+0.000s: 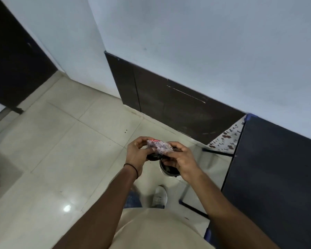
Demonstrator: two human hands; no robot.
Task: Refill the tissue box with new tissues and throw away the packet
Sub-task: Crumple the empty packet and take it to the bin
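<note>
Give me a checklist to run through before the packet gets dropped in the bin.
1. Packet held: left hand and right hand both grip the crumpled packet: ok.
2. Bin located: the bin stands on the floor below the hands, partly hidden by the right hand: ok.
3. Packet lined up over the bin's opening: depth unclear from this view: cannot tell.
4. Packet empty: contents hidden: cannot tell.
5. Room in the bin: inside mostly hidden: cannot tell.
6. Shoe apart from the bin: ok.
</note>
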